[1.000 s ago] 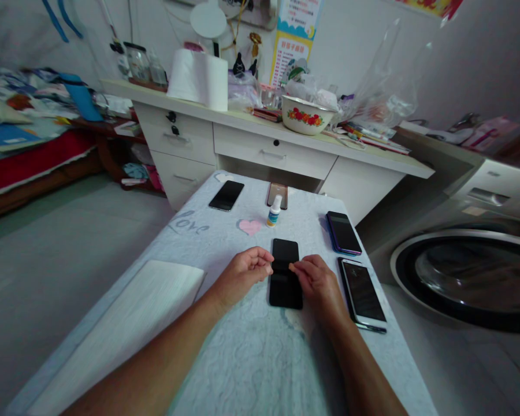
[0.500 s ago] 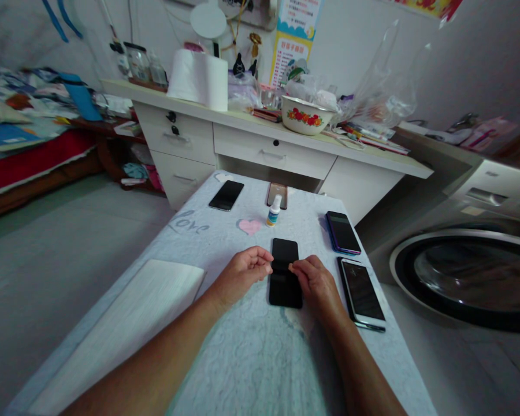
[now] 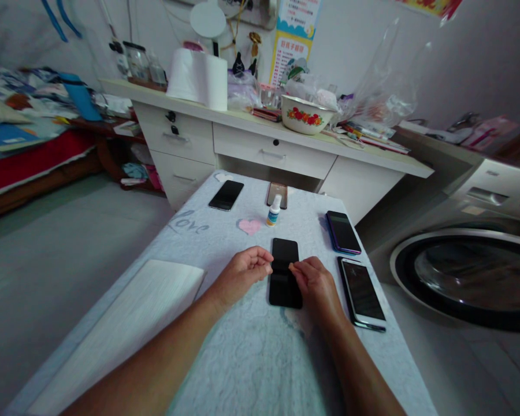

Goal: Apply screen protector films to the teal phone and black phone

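A black smartphone lies screen up on the cloth-covered table, between my hands. My left hand is at its left edge, fingers curled and the thumb close to the index finger. On the other side, my right hand has thumb and index fingertips pinched over the phone's right part. Whatever the fingertips hold, if anything, is too small or clear to make out. Just beyond the phone stands a small white spray bottle with a blue and yellow label.
Another black phone lies far left, and a phone case lies behind the bottle. Along the right edge are a dark phone and a white-framed phone. A pale flat board lies left. A washing machine stands right.
My right hand has shifted very slightly. The left hand, phone and bottle look the same.
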Tool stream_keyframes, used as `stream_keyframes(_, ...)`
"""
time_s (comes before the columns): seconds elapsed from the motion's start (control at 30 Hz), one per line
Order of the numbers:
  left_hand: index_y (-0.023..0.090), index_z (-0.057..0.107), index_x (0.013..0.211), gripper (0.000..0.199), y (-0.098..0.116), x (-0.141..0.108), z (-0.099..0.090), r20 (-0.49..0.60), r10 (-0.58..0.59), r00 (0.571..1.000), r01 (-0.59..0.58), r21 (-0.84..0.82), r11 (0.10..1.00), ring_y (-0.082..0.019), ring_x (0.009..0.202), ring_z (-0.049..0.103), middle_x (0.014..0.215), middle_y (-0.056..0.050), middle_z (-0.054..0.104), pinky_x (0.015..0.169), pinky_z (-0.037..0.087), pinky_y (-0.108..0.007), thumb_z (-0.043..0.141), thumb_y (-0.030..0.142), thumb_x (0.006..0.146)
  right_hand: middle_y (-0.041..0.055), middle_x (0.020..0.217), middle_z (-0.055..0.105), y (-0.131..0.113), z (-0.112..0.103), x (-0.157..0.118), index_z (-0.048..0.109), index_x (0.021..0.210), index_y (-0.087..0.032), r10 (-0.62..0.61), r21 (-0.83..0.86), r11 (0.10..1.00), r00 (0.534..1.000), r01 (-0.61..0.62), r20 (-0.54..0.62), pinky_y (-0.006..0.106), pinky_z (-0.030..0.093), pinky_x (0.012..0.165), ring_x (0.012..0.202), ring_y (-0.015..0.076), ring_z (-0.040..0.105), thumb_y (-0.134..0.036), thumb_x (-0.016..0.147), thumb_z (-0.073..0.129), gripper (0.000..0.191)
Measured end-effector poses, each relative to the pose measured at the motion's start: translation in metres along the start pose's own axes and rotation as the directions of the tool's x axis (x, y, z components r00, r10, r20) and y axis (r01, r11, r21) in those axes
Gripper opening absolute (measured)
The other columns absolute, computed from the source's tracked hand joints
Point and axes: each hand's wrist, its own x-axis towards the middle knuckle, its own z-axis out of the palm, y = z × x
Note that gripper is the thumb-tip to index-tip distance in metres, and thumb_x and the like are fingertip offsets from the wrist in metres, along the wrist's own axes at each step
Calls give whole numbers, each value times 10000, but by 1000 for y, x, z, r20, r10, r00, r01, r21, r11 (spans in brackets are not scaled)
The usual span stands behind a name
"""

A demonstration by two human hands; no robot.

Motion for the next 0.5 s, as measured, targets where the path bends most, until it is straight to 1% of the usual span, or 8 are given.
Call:
stream_keyframes(0.17, 154, 586, 920, 223, -1, 0, 0, 0, 10, 1000, -10, 3, 1000, -92, 656, 484, 716, 22, 565, 623, 368, -231, 619, 268, 731, 45, 847, 593, -1, 2, 1, 691, 883, -177, 14, -34, 999, 999, -16, -34, 237, 454, 705, 742, 145, 600, -206, 927, 490, 208)
stream_keyframes(0.27, 153, 584, 917, 220, -1, 0, 0, -1, 12, 1000, -12, 1, 1000, -89, 647, 480, 712, 23, 563, 619, 368, -229, 616, 264, 730, 38, 831, 578, -1, 4, 1, 677, 860, -178, -12, -39, 999, 999, 10, -38, 226, 449, 692, 727, 138, 589, -182, 920, 490, 197)
stream_keyframes(0.5, 148, 580, 917, 224, 0, 1, 1, -9, 11, 1000, -11, 3, 1000, -87, 643, 484, 708, 26, 555, 613, 373, -221, 610, 262, 727, 31, 854, 572, -8, 4, -3, 668, 862, -189, -78, -5, 997, 995, 78, 60, 216, 447, 703, 732, 127, 584, -154, 914, 492, 187)
